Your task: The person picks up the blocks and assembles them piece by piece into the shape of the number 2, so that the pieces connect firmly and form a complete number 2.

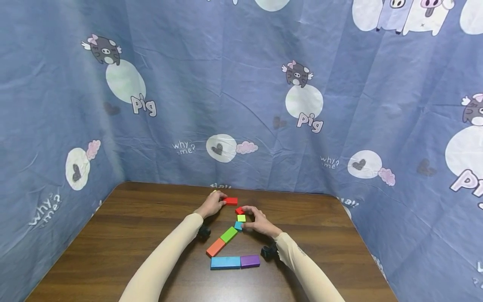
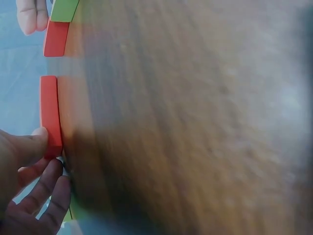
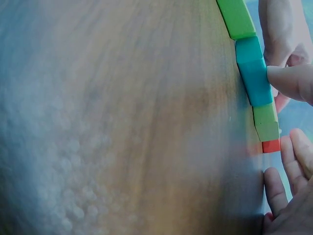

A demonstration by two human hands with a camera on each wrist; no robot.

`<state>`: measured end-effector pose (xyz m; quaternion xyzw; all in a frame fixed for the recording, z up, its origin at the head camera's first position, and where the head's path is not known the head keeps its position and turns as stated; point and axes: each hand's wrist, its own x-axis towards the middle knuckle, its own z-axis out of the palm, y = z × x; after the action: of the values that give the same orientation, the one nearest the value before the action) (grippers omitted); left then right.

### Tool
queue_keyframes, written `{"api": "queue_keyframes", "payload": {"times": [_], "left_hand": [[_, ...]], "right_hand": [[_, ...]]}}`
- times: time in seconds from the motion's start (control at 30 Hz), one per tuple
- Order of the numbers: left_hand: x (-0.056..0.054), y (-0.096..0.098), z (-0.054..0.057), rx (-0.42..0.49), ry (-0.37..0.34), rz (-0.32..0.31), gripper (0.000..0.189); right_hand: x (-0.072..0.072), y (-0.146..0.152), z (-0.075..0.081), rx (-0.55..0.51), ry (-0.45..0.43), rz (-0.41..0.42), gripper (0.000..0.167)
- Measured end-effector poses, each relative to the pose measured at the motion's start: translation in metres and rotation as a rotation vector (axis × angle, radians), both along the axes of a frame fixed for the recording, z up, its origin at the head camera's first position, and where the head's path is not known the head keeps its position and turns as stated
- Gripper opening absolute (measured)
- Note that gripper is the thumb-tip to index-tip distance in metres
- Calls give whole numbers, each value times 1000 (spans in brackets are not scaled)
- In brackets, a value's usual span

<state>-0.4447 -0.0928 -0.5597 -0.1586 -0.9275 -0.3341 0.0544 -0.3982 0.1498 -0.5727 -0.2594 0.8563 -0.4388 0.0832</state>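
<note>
My left hand [image 1: 212, 204] pinches the near end of a long red block [image 1: 231, 201] at the back of the table; in the left wrist view the thumb presses the red block [image 2: 50, 105], with fingers at its end. A yellow block [image 1: 215, 191] is mostly hidden behind this hand. My right hand [image 1: 261, 223] spans a short line of small blocks: red [image 1: 239, 211], yellow-green [image 1: 241, 218] and blue [image 1: 238, 226]. Its thumb touches the blue block [image 3: 253, 71], while the other fingers lie spread beside the small red block [image 3: 271, 146].
A green block [image 1: 229, 234] and an orange block [image 1: 216, 247] continue the line toward the front left. Nearer, a long blue block [image 1: 225, 263] and a purple block [image 1: 250, 261] lie end to end. A patterned blue curtain [image 1: 241, 105] hangs behind the wooden table [image 1: 320, 243].
</note>
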Motion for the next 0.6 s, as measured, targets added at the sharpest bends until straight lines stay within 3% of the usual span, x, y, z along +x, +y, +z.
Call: {"api": "queue_keyframes", "payload": {"times": [0.6], "left_hand": [[13, -13, -6, 66, 14, -6, 25]], "right_hand": [[4, -2, 4, 17, 0, -21, 63]]}}
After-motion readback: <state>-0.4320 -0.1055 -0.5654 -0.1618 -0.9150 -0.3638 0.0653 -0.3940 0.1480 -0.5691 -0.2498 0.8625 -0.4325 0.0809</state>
